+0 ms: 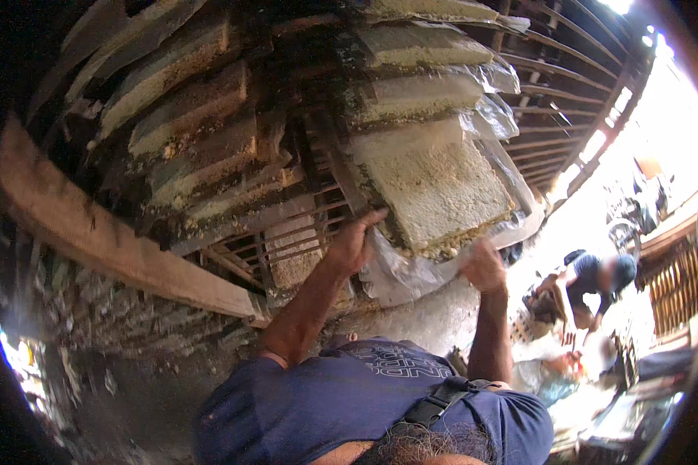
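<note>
A pale, crumbly rectangular slab (442, 186) lies on a board lined with clear plastic sheeting (403, 275) in the slatted rack above me. My left hand (353, 244) grips the slab's near-left edge at the board and plastic, thumb and fingertips along the edge. My right hand (485, 263) is closed on the plastic at the near-right corner, slightly blurred. Loose crumbs collect along the slab's near edge. Whether my fingers also hold the board beneath the plastic cannot be made out.
More slabs (411, 46) stack in tiers above, with dark ones (186, 116) at left. A wooden beam (116, 232) runs at lower left. Another pale slab (287, 271) shows below slats. At right, a crouching person (597, 287) works near bright bags (547, 364), with a bicycle (624, 232) behind.
</note>
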{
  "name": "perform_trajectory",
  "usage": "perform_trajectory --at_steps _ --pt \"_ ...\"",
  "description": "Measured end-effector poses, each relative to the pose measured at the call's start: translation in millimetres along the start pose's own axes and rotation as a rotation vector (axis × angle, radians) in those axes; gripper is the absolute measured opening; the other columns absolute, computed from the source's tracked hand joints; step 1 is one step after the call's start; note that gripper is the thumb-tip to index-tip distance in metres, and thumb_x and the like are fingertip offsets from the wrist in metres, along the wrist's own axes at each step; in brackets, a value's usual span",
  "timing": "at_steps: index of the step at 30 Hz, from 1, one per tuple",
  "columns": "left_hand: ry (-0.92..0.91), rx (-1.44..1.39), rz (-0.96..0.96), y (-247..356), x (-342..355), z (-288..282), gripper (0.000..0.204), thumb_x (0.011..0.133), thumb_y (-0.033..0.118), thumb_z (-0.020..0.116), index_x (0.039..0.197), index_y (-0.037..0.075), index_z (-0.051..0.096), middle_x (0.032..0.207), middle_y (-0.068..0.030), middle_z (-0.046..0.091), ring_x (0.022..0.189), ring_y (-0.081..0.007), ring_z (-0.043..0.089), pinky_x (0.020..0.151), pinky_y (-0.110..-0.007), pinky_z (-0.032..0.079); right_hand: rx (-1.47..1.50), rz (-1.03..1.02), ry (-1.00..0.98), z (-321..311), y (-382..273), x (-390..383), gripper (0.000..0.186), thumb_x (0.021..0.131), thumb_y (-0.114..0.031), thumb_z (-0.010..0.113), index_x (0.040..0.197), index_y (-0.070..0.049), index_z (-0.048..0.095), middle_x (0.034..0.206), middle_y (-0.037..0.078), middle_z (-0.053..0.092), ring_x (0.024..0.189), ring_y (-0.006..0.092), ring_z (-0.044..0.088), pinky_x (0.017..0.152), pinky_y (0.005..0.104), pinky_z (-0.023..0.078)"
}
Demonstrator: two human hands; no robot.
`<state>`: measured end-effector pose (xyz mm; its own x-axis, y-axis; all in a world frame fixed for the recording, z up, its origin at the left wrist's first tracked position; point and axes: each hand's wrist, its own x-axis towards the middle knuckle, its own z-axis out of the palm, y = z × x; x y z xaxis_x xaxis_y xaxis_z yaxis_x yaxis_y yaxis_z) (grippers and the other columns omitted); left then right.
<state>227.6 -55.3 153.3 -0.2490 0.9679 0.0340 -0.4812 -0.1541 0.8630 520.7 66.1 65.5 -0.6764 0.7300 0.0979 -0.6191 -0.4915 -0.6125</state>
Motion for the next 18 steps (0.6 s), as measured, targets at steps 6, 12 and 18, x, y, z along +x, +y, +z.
perform_trajectory --at_steps 6,12,18 --pt "0.035 -0.197 -0.285 -40.9 -21.1 -36.1 0.033 0.088 0.011 0.062 0.118 -0.001 0.057 0.116 -0.0157 0.062 0.103 -0.0280 0.061 0.094 -0.043 0.048 -0.288 -0.228 0.509 -2.2 -73.6 -51.4 0.074 0.096 -0.065 0.032 0.146 -0.011 0.035 0.139 0.010 0.048 0.127 0.0243 0.046 0.107 0.0482 0.033" --pt "-0.100 -0.075 -0.170 -34.3 -69.4 -38.5 0.025 0.086 0.013 0.063 0.106 -0.001 0.062 0.098 -0.0132 0.064 0.089 -0.0246 0.063 0.085 -0.040 0.051 -1.168 0.383 0.719 86.0 -110.9 -15.2 0.067 0.091 -0.061 0.054 0.120 -0.001 0.060 0.115 0.013 0.061 0.101 0.0129 0.056 0.093 0.0276 0.042" --pt "-0.184 0.005 -0.536 -37.2 -104.4 -48.5 0.025 0.086 0.013 0.063 0.108 0.001 0.062 0.100 -0.0064 0.064 0.093 -0.0179 0.060 0.083 -0.034 0.048 -1.475 0.239 0.969 76.9 -65.1 -50.0 0.080 0.087 -0.071 0.049 0.117 0.001 0.066 0.101 0.014 0.066 0.096 0.0211 0.059 0.087 0.0329 0.046"
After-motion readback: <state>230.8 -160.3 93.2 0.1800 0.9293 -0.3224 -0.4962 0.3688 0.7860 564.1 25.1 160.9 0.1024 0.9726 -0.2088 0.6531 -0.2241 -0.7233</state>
